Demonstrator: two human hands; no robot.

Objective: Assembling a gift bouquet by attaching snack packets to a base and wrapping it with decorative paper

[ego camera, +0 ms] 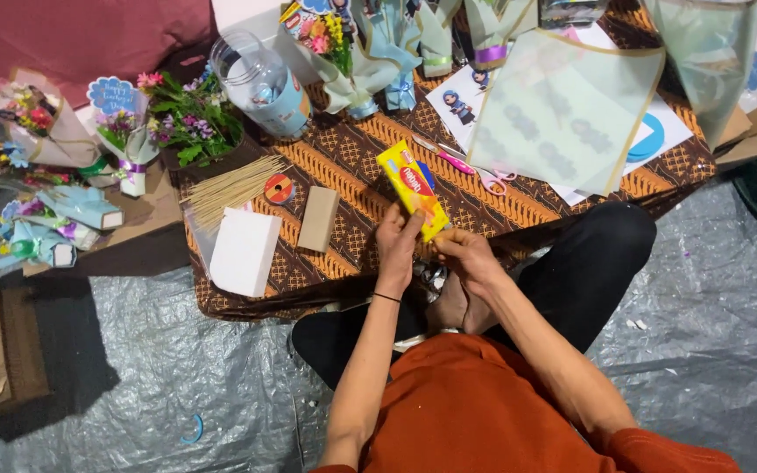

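Lower end of yellow packet [412, 187] hidden behind left hand [396, 241] and right hand [463, 251]; grip there unclear. Shiny bits under both hands too small to identify. Bouquets [396, 44] at far edge of surface [343, 158] cut off by top frame edge. Scissors [466, 165] partly covered by translucent wrapping sheet [562, 109]. Sheet over printed stickers blurs them. Near edge of surface hidden by arms. Items at left frame edge cropped, cluttered.

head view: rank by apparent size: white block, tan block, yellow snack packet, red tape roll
1. white block
2. yellow snack packet, partly hidden by the left hand; near the tan block in size, so the order is unsure
3. tan block
4. red tape roll, clearly smallest
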